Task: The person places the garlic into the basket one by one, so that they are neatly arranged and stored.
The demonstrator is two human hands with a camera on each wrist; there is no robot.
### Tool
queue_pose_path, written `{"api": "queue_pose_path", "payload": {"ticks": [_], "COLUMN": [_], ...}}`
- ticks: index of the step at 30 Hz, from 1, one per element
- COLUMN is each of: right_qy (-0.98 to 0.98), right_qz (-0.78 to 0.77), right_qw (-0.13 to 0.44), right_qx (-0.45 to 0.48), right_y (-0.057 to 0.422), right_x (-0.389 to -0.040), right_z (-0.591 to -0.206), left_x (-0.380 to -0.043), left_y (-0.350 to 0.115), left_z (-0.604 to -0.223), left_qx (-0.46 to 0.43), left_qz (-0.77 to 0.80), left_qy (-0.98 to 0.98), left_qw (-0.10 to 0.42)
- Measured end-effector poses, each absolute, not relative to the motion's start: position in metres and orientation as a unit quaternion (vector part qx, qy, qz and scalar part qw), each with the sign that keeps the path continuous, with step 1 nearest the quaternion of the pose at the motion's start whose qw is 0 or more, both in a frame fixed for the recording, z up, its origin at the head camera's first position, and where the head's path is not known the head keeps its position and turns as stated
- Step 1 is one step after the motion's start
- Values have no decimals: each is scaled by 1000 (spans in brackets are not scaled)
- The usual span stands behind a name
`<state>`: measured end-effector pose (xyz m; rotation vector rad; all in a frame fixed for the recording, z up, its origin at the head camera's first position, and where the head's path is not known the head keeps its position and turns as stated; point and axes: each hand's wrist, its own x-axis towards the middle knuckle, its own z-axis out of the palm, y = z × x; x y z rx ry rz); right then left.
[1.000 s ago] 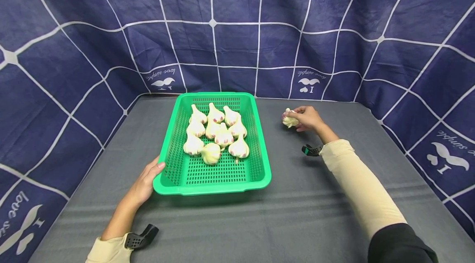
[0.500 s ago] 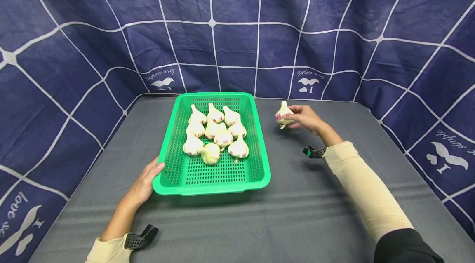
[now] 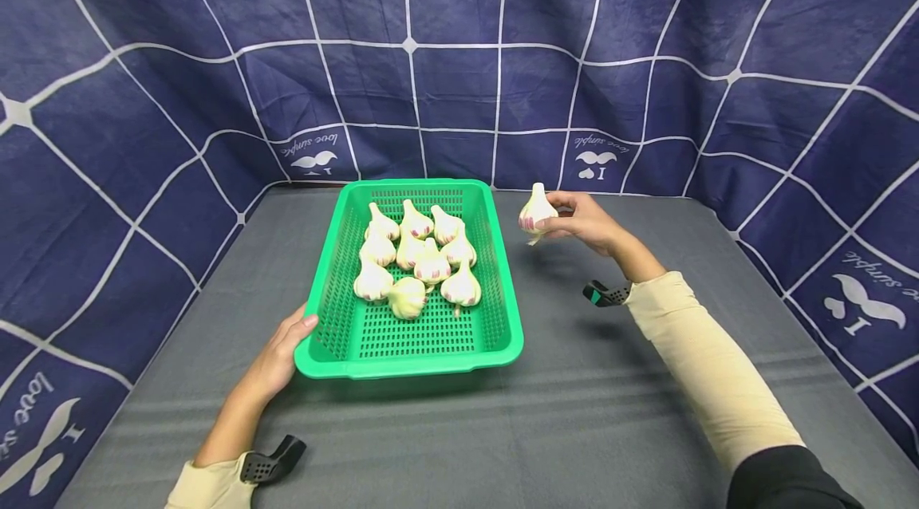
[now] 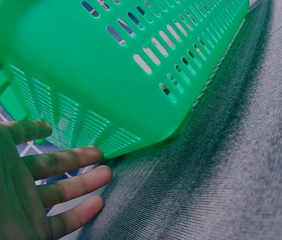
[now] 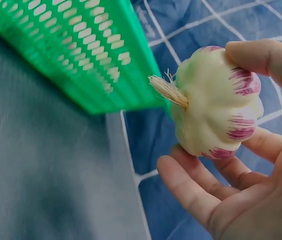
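My right hand [image 3: 592, 223] pinches a garlic bulb [image 3: 537, 211] between thumb and fingers, above the table just right of the basket. White with purple streaks, the bulb has its neck pointing up; its tan roots [image 5: 168, 91] face the camera in the right wrist view. Several more garlic bulbs [image 3: 433, 263] lie in the green plastic basket [image 3: 412, 368], mostly toward its back. At the basket's front left corner is my left hand [image 3: 276, 353], its thumb side touching the rim. The left wrist view shows the left fingers [image 4: 76, 182] straight and spread beside the basket's outer wall.
Grey cloth [image 3: 459, 445] covers the table. A dark blue curtain [image 3: 459, 78] with white grid lines stands behind it and along both sides. Bare basket floor [image 3: 416, 340] shows in front of the bulbs. A black device [image 3: 273, 461] is worn on the left wrist.
My right hand has lifted the garlic bulb from the table and carried it leftward toward the basket, its neck now upright. My left hand and the basket stay in place.
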<state>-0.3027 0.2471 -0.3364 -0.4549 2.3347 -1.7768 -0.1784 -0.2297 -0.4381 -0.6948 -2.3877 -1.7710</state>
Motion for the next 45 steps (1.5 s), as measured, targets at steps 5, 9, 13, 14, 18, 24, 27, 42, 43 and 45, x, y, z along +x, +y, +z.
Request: {"api": "queue_pose_path", "payload": {"ticks": [5, 9, 13, 14, 18, 24, 27, 42, 43, 45], "right_qy": [791, 790, 785, 782, 776, 789, 798, 834, 834, 834], "right_qz": [-574, -558, -550, -551, -542, -490, -457, -311, -306, -293], "right_qw": [83, 86, 98, 104, 124, 143, 139, 155, 167, 188], "right_qx": [-197, -238, -267, -273, -297, -343, -367, -428, -427, -427], "right_y": [233, 222, 212, 209, 195, 172, 160, 113, 110, 104], "right_x": [-295, -290, -286, -285, -280, -274, -272, -267, -266, -265], "right_z": [-327, -319, -313, -311, -304, -295, -293, -296, -297, -299], "left_x": [-178, -178, -177, -177, -178, -178, -178, -179, -179, -179], "left_y": [-230, -230, -231, -231, -231, -231, -231, -230, -230, -230], "left_z": [-439, -439, -440, -440, -441, -441, -441, -437, -436, -436], "left_qx": [-233, -230, -229, -230, -232, -231, -230, -229, -229, -227], "left_qz": [-584, -582, -579, -579, -586, -585, -581, -569, -569, -567], "left_qy": [-776, -778, -781, -780, -775, -776, -780, -789, -789, -791], "left_qw": [49, 50, 49, 49, 47, 47, 43, 39, 38, 34]}}
